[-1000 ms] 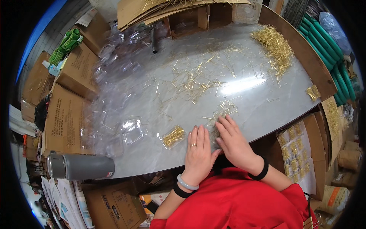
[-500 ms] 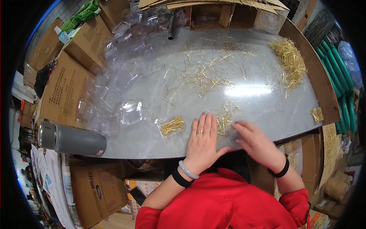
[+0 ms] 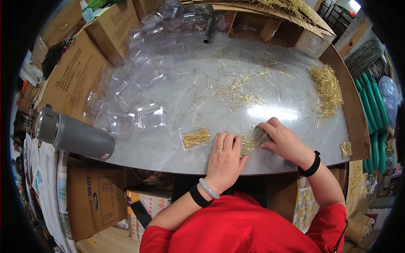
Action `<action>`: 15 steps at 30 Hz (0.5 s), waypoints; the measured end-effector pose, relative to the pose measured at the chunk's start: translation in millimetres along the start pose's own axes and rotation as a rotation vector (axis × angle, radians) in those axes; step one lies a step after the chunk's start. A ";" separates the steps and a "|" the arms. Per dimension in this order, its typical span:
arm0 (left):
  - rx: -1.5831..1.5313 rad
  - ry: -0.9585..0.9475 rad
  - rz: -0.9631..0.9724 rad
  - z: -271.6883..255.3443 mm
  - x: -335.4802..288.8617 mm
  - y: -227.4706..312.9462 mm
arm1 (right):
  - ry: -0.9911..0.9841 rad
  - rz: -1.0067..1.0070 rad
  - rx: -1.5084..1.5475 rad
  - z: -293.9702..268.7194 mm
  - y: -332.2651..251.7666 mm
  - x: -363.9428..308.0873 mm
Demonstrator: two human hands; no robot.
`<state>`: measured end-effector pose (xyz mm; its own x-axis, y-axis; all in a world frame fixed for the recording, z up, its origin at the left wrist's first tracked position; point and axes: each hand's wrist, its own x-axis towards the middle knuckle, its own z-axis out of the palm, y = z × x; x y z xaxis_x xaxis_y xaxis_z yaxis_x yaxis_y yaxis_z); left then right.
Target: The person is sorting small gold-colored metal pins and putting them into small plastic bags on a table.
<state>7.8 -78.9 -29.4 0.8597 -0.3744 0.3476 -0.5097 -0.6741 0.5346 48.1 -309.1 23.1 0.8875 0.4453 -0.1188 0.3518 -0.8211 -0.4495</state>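
Fine gold wire hooks (image 3: 248, 143) lie in a small heap between my hands near the table's front edge. My left hand (image 3: 225, 158) rests on the table with its fingers stretched out, their edge beside the heap. My right hand (image 3: 287, 141) is curled at the heap's right side, thumb and fingers around some hooks; its fingertips partly hide them. Left of my left hand, a clear plastic box (image 3: 184, 146) holds a bundle of gold hooks. More loose hooks (image 3: 240, 90) are strewn across the table's middle.
Clear plastic boxes (image 3: 141, 80) cover the table's left part. A grey bottle (image 3: 80, 134) lies at the front left. A dense gold wire pile (image 3: 328, 90) sits by the cardboard wall (image 3: 352, 99) at right, with a small bundle (image 3: 346, 149) near the right corner. A dark tube (image 3: 208, 31) lies at the back.
My right hand has moved in against the hooks and its fingers have curled around some. My left hand stays flat beside them. The whole view has shifted slightly.
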 end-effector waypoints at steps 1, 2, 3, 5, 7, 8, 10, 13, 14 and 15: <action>0.012 0.008 0.034 -0.3 -1.1 -2.3 | -0.003 0.003 -0.001 -0.3 -4.4 -1.8; 0.023 0.016 0.068 -1.0 -2.2 -4.7 | 0.024 -0.022 -0.032 -2.7 -11.6 -4.1; 0.019 0.013 0.069 -3.4 -3.1 -7.8 | 0.054 -0.046 -0.062 -4.3 -16.8 -6.4; 0.008 -0.044 0.145 -8.7 -5.1 -13.3 | 0.057 -0.046 -0.082 -3.9 -21.4 -9.2; -0.021 -0.070 0.162 -9.3 -4.1 -16.2 | 0.071 -0.040 -0.096 -0.7 -23.9 -15.3; -0.049 -0.088 0.173 -9.6 -3.9 -17.5 | 0.106 -0.018 -0.119 2.3 -25.1 -21.4; -0.059 -0.085 0.191 -8.6 -5.8 -20.2 | 0.142 0.003 -0.144 10.4 -31.1 -29.0; -0.056 -0.081 0.213 -8.2 -9.0 -22.3 | 0.211 0.116 -0.119 27.6 -39.6 -40.8; -0.040 -0.080 0.218 -8.0 -9.9 -22.7 | 0.241 0.135 -0.131 34.4 -40.4 -44.6; -0.043 -0.085 0.223 -8.0 -10.2 -22.8 | 0.274 0.156 -0.145 40.7 -41.1 -48.1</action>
<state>10.3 -54.5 -38.9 0.7247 -0.5644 0.3953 -0.6865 -0.5421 0.4847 -21.2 -282.2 11.2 0.9740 0.2138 0.0745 0.2264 -0.9226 -0.3122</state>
